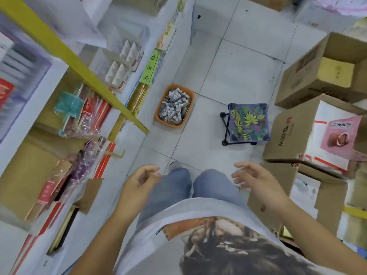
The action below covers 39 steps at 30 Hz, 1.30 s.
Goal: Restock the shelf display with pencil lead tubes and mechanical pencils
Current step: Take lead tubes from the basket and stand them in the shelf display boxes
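Dozens of small grey packs (174, 105) in the orange basket (157, 111): likely light, stiff, slick, so pinch their sides; your left hand (139, 181), right hand (252, 179) half-curled, empty.

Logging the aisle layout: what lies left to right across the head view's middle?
White shelf unit of packaged goods, orange plastic basket of small silver packets, folding stool with leaf-print fabric seat, brown cardboard boxes.

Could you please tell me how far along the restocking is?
Done: nothing confirmable; the shelf is blurred. In hand: nothing, the left hand and right hand hang empty. Left: the orange basket on the floor is full of small grey packs, so most stocking probably lies ahead.
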### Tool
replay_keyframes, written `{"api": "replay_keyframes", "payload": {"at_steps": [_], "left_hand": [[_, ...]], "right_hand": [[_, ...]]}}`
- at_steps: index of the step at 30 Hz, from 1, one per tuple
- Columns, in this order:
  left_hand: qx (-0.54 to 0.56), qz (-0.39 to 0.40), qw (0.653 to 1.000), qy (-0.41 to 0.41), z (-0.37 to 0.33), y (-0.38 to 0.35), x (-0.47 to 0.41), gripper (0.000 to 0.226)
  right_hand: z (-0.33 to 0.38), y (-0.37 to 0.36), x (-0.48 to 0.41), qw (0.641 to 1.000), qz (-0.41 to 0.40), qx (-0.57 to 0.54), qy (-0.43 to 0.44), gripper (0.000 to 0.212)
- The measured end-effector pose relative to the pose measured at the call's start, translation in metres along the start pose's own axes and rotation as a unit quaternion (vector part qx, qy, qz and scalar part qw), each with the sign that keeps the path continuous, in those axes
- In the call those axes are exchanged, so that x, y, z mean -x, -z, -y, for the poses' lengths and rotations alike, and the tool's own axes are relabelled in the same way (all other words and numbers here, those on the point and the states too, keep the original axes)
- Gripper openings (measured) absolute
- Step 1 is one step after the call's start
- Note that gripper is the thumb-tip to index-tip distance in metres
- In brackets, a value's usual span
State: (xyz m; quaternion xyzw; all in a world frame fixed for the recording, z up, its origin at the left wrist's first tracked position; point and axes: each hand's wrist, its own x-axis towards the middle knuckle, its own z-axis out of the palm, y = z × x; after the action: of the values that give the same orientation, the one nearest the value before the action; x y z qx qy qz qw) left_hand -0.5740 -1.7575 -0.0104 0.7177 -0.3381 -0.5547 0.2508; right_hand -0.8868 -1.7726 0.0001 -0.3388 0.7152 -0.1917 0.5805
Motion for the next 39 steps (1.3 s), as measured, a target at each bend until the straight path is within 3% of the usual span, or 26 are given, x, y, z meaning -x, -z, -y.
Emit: {"api": "replay_keyframes", "payload": {"at_steps": [7, 14, 22, 39], "left_hand": [[0.01, 0.013, 1.0, -0.019, -0.093, -0.022, -0.093, 0.015], [0.085, -0.112, 0.99, 0.016, -0.151, -0.057, -0.161, 0.014], [0.21, -0.238, 0.946, 0.073, -0.186, -0.121, -0.166, 0.018], [0.31, -0.308, 0.888, 0.142, -0.157, -0.239, -0.167, 0.02]], "right_hand": [[0.079, 0.03, -0.083, 0.999, 0.029, 0.002, -0.015, 0.018], [0.186, 0.071, -0.224, 0.99, 0.091, 0.105, 0.015, 0.017], [0.312, 0.093, -0.31, 0.952, 0.195, 0.22, 0.084, 0.018], [0.316, 0.116, -0.353, 0.869, 0.29, 0.383, 0.115, 0.025]]}}
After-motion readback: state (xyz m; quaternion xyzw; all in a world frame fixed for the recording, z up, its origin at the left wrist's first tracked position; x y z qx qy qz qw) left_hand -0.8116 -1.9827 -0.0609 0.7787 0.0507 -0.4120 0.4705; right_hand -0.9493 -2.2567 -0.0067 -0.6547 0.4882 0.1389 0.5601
